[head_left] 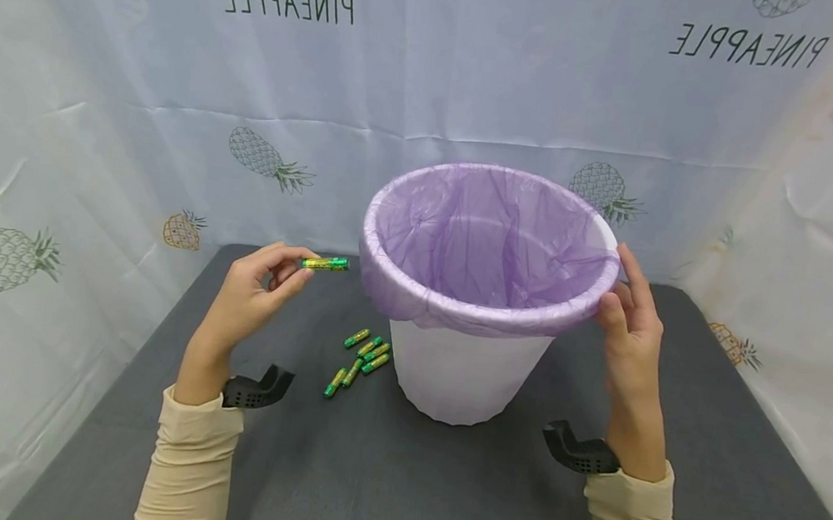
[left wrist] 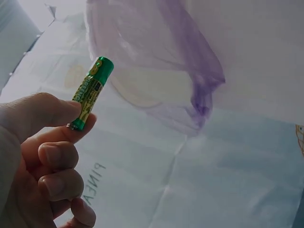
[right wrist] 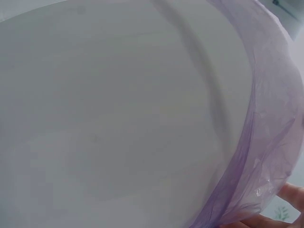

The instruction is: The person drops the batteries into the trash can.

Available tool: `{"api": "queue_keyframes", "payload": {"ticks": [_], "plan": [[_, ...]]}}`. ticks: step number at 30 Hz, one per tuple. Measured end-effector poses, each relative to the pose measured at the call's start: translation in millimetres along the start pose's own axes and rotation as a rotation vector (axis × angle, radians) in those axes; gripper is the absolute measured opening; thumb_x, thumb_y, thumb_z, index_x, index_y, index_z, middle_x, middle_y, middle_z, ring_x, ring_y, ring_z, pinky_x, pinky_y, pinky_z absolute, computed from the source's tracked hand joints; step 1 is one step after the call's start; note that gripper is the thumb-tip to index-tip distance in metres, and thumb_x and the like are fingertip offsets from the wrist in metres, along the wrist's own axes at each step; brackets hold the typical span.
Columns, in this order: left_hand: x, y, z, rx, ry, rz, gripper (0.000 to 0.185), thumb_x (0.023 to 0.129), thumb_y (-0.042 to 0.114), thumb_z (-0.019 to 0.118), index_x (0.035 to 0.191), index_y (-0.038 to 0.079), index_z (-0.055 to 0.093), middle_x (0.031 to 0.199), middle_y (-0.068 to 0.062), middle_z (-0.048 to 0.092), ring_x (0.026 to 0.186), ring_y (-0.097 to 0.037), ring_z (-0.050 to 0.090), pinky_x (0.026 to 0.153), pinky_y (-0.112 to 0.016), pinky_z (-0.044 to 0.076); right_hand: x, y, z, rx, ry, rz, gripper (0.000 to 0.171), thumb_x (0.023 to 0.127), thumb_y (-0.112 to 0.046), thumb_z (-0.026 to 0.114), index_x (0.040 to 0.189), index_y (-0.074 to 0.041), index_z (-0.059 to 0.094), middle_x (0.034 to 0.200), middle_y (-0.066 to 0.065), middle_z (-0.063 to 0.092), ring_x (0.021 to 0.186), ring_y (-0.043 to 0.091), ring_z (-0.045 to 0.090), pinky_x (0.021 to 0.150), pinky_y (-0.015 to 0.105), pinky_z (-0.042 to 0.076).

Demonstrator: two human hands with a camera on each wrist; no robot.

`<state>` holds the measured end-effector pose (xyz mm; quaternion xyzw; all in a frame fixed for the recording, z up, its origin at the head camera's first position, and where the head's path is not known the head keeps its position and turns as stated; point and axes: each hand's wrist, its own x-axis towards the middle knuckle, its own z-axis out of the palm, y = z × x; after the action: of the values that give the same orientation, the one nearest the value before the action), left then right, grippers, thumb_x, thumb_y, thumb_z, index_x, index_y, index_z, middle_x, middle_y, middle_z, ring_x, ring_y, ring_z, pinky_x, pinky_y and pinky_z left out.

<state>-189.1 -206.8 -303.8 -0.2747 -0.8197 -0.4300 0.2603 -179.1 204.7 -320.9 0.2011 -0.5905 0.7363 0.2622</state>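
Here, the bin (head_left: 464, 373) stands on a dark table (head_left: 401, 493) before pineapple-print curtains (head_left: 434, 77).

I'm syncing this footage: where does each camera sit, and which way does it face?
Head: worn on the head, facing forward and down at the bin and loose batteries; left hand, right hand and sleeves show.
Left wrist: worn there, facing the pinched battery with purple liner beyond; that hand's thumb and fingers show.
Right wrist: worn there, facing the bin's white side; part of that hand shows, lower right.
Shared: head and left wrist both show the pinched battery.
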Motion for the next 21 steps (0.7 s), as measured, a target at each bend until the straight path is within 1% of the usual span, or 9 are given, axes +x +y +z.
{"api": "queue_keyframes", "payload": {"ticks": [4,8,15,18,21], "plan": [[3.3,5.8,-1.0,-0.016,0.020,0.006,0.022,0.085,-0.010,0.062,0.102,0.001,0.069,0.072,0.006,0.037,0.063,-0.003,0.034,0.058,-0.020,0.030,0,-1,1,-0.010,0.014,0.012,0.058,0.095,-0.020,0.061,0.147,-0.006,0.039,0.107,-0.006,0.069,0.093,0.004,0.064,0.086,0.014,0.051],[6.9,10.6,-1.7,-0.030,0.037,0.030,0.022,0.084,-0.012,0.062,0.101,-0.001,0.069,0.072,0.007,0.038,0.063,-0.002,0.035,0.058,-0.020,0.030,-1,-2,1,-0.013,0.017,0.012,0.060,0.094,-0.022,0.062,0.147,-0.006,0.039,0.108,-0.006,0.069,0.093,0.004,0.064,0.085,0.014,0.051],[15.3,20.0,-3.1,-0.038,0.053,0.047,0.020,0.085,-0.011,0.061,0.102,-0.002,0.067,0.074,0.008,0.039,0.064,-0.003,0.035,0.059,-0.020,0.030,0,-1,1,-0.023,0.021,0.026,0.059,0.095,-0.022,0.061,0.147,-0.007,0.039,0.108,-0.006,0.068,0.093,0.004,0.063,0.086,0.014,0.050],[19.6,22.9,-2.3,-0.040,0.064,0.052,0.019,0.086,-0.009,0.061,0.102,-0.002,0.067,0.074,0.009,0.039,0.064,-0.003,0.036,0.059,-0.021,0.030,0,-2,1,-0.024,0.025,0.026,0.059,0.095,-0.022,0.061,0.147,-0.007,0.039,0.108,-0.006,0.068,0.093,0.004,0.063,0.086,0.014,0.050],[23.3,25.7,0.4,-0.062,0.083,0.060,0.019,0.086,-0.009,0.061,0.102,-0.004,0.067,0.074,0.010,0.040,0.065,-0.002,0.036,0.058,-0.021,0.030,-1,-2,2,-0.020,0.021,0.025,0.059,0.095,-0.022,0.061,0.147,-0.007,0.039,0.108,-0.006,0.068,0.094,0.004,0.064,0.087,0.014,0.050]]}}
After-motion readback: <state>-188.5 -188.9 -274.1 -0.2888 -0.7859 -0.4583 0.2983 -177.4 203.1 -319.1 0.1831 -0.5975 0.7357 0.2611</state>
